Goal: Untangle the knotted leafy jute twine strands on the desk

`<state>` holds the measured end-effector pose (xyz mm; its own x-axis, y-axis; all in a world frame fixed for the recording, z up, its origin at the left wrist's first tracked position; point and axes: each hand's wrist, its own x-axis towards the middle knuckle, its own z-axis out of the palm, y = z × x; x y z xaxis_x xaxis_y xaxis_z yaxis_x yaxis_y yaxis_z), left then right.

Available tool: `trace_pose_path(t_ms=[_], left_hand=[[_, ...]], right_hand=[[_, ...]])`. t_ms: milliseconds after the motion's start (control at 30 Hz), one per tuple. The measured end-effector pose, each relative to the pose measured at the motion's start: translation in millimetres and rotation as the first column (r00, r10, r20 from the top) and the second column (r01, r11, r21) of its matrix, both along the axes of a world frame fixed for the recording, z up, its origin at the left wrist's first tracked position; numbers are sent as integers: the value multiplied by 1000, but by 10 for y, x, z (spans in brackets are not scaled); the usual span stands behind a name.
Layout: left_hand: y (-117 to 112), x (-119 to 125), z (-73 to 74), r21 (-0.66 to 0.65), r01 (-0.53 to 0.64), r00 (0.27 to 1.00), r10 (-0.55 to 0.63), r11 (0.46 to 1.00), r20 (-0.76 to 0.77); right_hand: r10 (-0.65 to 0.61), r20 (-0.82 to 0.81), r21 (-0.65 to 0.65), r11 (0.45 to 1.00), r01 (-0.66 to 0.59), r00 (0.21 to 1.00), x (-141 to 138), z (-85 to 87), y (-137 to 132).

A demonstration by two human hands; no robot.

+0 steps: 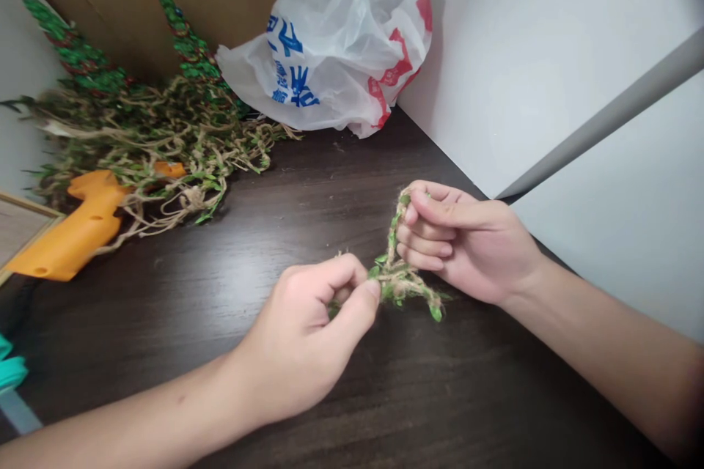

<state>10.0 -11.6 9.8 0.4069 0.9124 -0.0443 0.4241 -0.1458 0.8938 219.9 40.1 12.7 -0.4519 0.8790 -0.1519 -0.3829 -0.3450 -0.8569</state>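
Note:
A short length of jute twine with green leaves [393, 282] is stretched between my two hands above the dark table. My left hand [316, 326] pinches the bunched lower part between thumb and fingers. My right hand [462, 234] has its fingers curled, and its thumb and forefinger grip the upper strand, which runs down to the bunch. One leafy end hangs free below the right hand. Part of the twine is hidden inside the left hand.
An orange glue gun [71, 231] lies at left beside a heap of leafy twine [148, 139]. Behind are two small green cones [187, 44] and a white plastic bag [341, 51] against cardboard. A white panel [550, 73] borders the right. Something teal [11, 366] shows at the left edge.

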Motion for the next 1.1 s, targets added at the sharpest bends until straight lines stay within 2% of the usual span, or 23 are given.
trace_pose_path(t_ms=[200, 333, 400, 500, 633, 733, 900, 1033, 1100], left_hand=[[25, 6, 7, 59, 184, 983, -182, 981, -35], [36, -23, 26, 15, 125, 992, -124, 992, -7], [38, -32, 26, 3, 121, 993, -121, 993, -7], [41, -33, 10, 23, 155, 988, -155, 988, -13], [50, -22, -10, -5, 92, 995, -92, 996, 43], [52, -20, -2, -11, 86, 994, -85, 996, 61], [42, -30, 25, -3, 114, 991, -114, 993, 65], [42, -23, 43, -7, 102, 991, -101, 995, 83], [47, -18, 52, -13, 89, 992, -88, 996, 89]], right_hand=[[101, 37, 3, 995, -101, 994, 28, -65, 44], [-50, 274, 211, 977, -10, 960, 91, -122, 126], [-124, 271, 270, 962, 48, 955, 112, -139, 136], [-161, 311, 364, 930, 39, 937, 123, -139, 113], [-272, 384, 465, 883, 70, 882, 112, -109, 81], [-388, 479, 592, 805, 37, 787, 92, -90, 63], [-674, 526, 796, 605, -21, 519, 76, -103, 59], [-822, 477, 875, 478, -77, 311, 91, -97, 74], [-850, 462, 887, 442, -135, 253, 105, -76, 73]])
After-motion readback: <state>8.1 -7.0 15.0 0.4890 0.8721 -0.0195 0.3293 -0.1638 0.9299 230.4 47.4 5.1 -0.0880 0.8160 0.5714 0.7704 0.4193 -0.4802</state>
